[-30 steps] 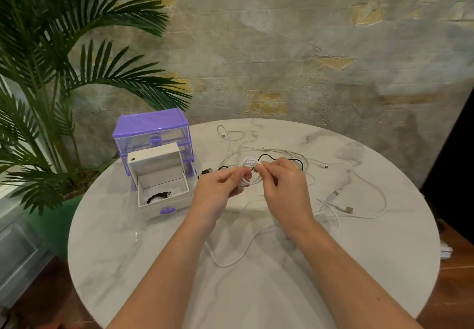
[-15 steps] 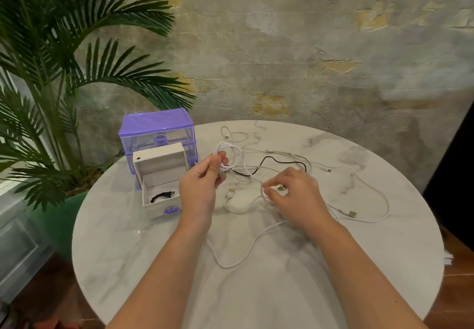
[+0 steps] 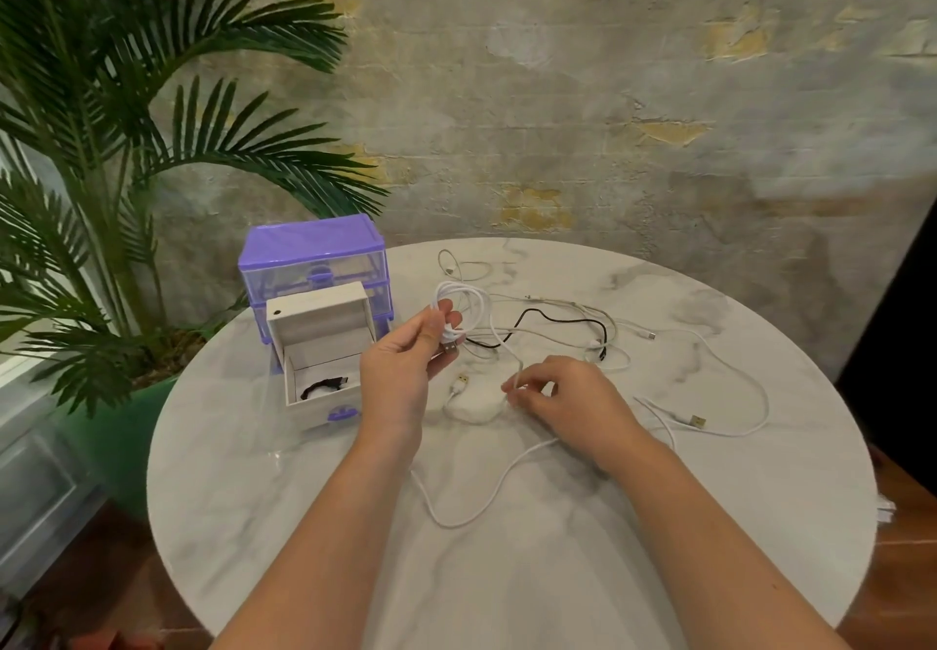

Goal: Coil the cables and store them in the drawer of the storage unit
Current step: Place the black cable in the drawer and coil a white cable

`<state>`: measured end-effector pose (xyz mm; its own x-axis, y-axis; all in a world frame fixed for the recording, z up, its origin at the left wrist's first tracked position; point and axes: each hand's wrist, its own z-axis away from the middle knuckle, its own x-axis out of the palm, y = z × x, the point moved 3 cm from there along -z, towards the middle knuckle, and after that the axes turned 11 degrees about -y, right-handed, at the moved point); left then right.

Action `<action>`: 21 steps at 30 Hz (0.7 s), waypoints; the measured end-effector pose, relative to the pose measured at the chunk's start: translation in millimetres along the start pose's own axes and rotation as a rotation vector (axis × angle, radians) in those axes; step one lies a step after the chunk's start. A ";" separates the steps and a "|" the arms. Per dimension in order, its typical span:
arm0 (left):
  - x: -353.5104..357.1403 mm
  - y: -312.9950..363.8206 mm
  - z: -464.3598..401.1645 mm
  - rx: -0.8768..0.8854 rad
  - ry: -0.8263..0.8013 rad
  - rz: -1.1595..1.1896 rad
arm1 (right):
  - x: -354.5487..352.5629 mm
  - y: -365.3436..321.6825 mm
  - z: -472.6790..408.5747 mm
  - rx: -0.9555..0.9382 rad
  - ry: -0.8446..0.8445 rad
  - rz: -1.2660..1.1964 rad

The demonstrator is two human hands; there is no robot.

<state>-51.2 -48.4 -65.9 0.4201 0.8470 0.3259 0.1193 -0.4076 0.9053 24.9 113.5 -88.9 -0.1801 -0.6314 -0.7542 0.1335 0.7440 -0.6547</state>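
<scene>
My left hand (image 3: 405, 360) holds a small coil of white cable (image 3: 456, 307) with a USB plug, raised just above the round marble table (image 3: 507, 573). My right hand (image 3: 563, 396) pinches the same cable's loose run low over the tabletop; the slack loops toward me. A purple storage unit (image 3: 312, 256) stands at the table's left, its white drawer (image 3: 324, 360) pulled out with a coiled black cable (image 3: 322, 387) inside. A black cable (image 3: 552, 320) and other white cables (image 3: 710, 396) lie tangled behind and right of my hands.
A large potted palm (image 3: 101, 167) stands left of the table, its fronds overhanging the storage unit. A rough plaster wall is close behind. The table's edge curves round at right and front.
My hands have parted: the left lifted the coil up and left, while the right dropped to the tabletop, taking hold further along the cable.
</scene>
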 end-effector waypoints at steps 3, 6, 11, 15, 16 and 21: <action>2.4 -0.6 0.3 -0.014 -0.028 -0.007 | -6.1 0.6 -0.1 -0.005 0.105 -0.285; 4.8 -2.7 1.9 -0.031 -0.047 -0.032 | -16.6 -2.3 1.7 -0.029 0.231 -0.538; 8.4 -6.3 3.0 -0.098 -0.098 -0.056 | -25.2 -7.9 4.3 -0.101 0.350 -0.813; 16.1 -8.9 7.4 -0.152 -0.197 -0.067 | -29.7 -10.7 7.1 -0.143 0.380 -1.027; 18.0 -9.5 8.7 -0.159 -0.218 -0.074 | -30.0 -10.7 7.7 -0.149 0.372 -1.079; 23.4 -10.8 11.2 -0.147 -0.257 -0.109 | -28.6 -10.1 9.1 -0.138 0.267 -1.396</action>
<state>-32.6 -28.0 -71.1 0.6280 0.7612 0.1617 0.0526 -0.2489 0.9671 37.6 122.1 -61.1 -0.2594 -0.8039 0.5352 -0.3945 -0.4176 -0.8185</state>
